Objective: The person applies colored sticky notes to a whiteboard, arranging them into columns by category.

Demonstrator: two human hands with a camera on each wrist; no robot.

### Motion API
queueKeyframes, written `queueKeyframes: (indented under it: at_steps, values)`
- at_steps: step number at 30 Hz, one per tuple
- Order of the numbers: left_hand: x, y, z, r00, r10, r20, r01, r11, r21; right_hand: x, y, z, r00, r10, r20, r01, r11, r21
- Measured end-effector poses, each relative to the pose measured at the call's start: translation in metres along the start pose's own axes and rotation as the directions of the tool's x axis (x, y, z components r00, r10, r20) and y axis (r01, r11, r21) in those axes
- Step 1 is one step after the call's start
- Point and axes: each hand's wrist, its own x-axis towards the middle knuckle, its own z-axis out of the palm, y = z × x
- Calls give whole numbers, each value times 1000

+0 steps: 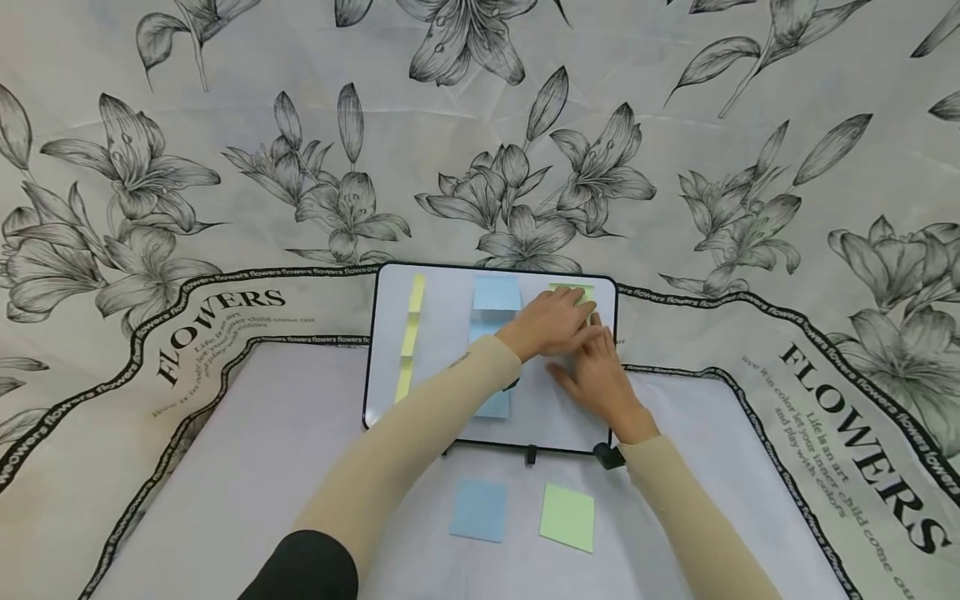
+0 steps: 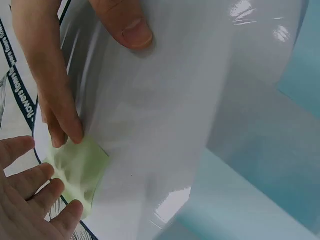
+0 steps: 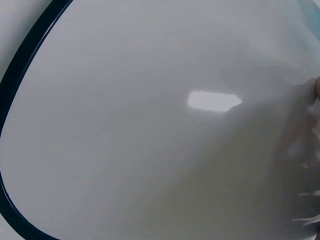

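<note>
A green sticky note [image 1: 573, 292] lies on the upper right of a white board [image 1: 435, 350] with a black rim. My left hand [image 1: 551, 321] reaches across from the left, its fingers over this note. In the left wrist view, the left hand's spread fingers [image 2: 62, 190] rest along the note's edge. Just below in the head view, my right hand [image 1: 600, 379] has its fingertips at the same green note, thumb extended over the bare board. The left hand hides part of the note. In the right wrist view, only a fingertip [image 3: 318, 89] shows at the right edge.
Blue notes [image 1: 497, 293] run down the board's middle, partly behind the left forearm. Yellow strips [image 1: 410, 333] form a column at its left. On the white tablecloth in front lie a blue note [image 1: 478, 511] and a green square note [image 1: 567, 517]. Black feet [image 1: 531, 455] stick out below the board.
</note>
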Motion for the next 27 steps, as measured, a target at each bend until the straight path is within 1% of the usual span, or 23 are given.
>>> queueKeyframes:
  at_steps: [4, 8, 13, 18, 21, 27]
  values:
    - [7, 0, 2, 1000, 19, 20, -18, 999, -39, 0, -1, 2, 1000, -18, -19, 19, 1000, 23]
    - [13, 2, 3, 999, 19, 38, -18, 1000, -26, 0, -1, 3, 1000, -14, 1, 14, 1000, 25]
    - [19, 6, 5, 998, 7, 66, -6, 1000, -20, -2, 0, 0, 999, -37, -22, 37, 999, 0]
    - [19, 9, 7, 996, -25, 82, 25, 1000, 2, -2, -2, -2, 999, -33, -20, 33, 999, 3]
    - [18, 11, 9, 994, -61, 85, 59, 998, 31, -2, -4, -4, 999, -32, -8, 32, 999, -4]
    - [17, 15, 14, 989, -133, 57, 126, 986, 104, -2, -7, -3, 1000, -23, 2, 23, 1000, -1]
